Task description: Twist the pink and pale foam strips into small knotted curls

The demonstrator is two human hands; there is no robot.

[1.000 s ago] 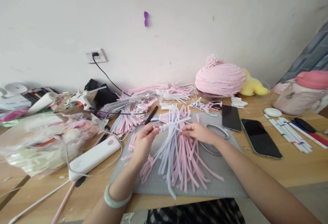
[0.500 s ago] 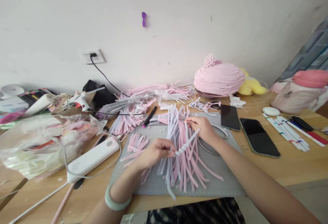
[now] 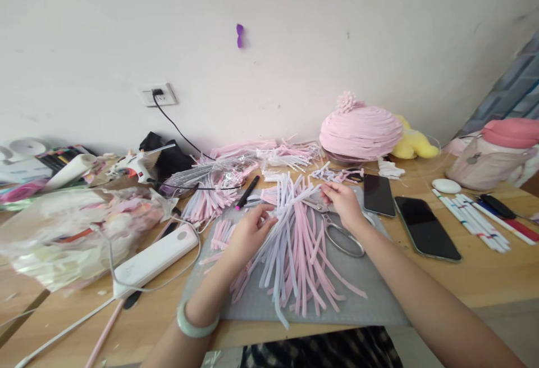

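A bundle of fuzzy pipe cleaners, pink (image 3: 309, 255) and pale lilac (image 3: 275, 264), fans out over a grey cutting mat (image 3: 370, 295). My right hand (image 3: 343, 204), at the bundle's upper right, pinches the end of a pale pipe cleaner (image 3: 301, 196) that slants across the top of the bundle. At the upper left, my left hand (image 3: 252, 233) has its fingers curled at the strand's other end, its grip partly hidden. Scissors (image 3: 343, 239) lie on the mat under my right hand, their handle loops toward me.
Two phones (image 3: 425, 227) and several white markers (image 3: 474, 219) lie to the right. Behind stands a pink-wrapped dome (image 3: 362, 132). A white power strip (image 3: 155, 261) with cables, a plastic bag of scraps (image 3: 84, 233) and a glue gun (image 3: 138, 166) fill the left side.
Both hands have moved up and away from me; my right hand also went right. The pale pipe cleaner, coiled between them before, now stretches across the bundle. More of the scissors shows.
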